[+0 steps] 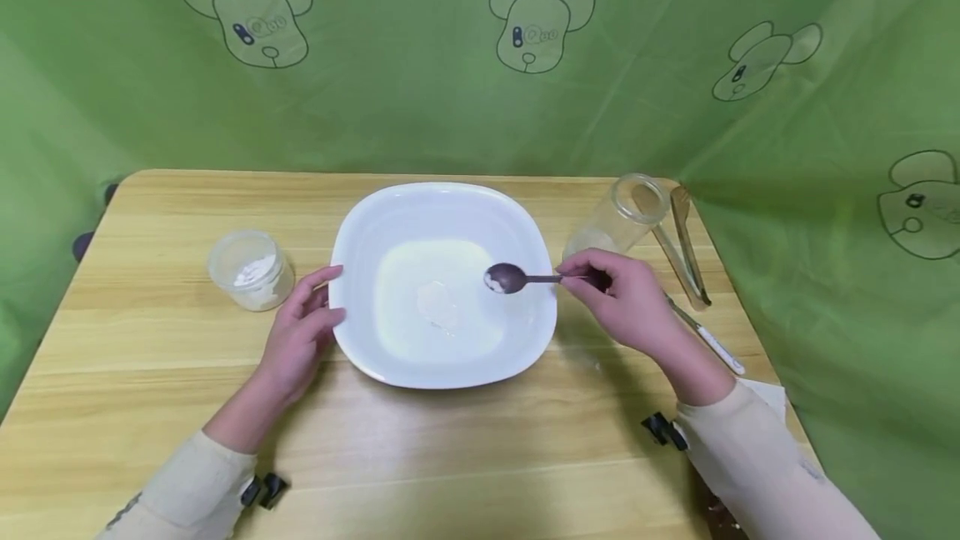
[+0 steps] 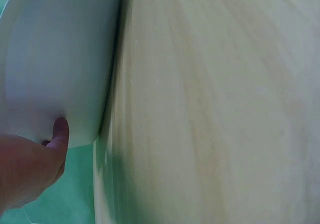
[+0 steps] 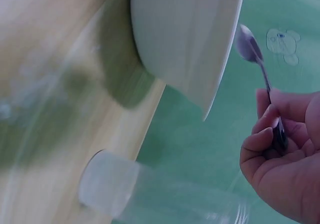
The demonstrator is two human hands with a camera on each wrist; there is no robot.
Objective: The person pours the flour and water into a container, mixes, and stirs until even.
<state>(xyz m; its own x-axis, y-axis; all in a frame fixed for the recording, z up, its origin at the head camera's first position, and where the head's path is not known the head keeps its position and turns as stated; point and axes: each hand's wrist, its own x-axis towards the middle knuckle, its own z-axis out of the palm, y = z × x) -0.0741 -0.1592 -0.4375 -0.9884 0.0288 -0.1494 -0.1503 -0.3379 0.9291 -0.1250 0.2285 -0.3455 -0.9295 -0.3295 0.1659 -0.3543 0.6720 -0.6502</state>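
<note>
My left hand holds the near-left side of a white basin, with a finger pressed on its outer wall in the left wrist view. A clear wet patch lies on the basin's floor. Over the basin's right side, a dark spoon is pinched by the handle in my right hand. A little white powder sits in the spoon's bowl. The right wrist view shows the spoon level with the basin's rim.
A small clear jar of white powder stands left of the basin. Beyond my right hand are a tall glass jar with pale contents, wooden tongs and a white-handled utensil. Green cloth hangs around the table.
</note>
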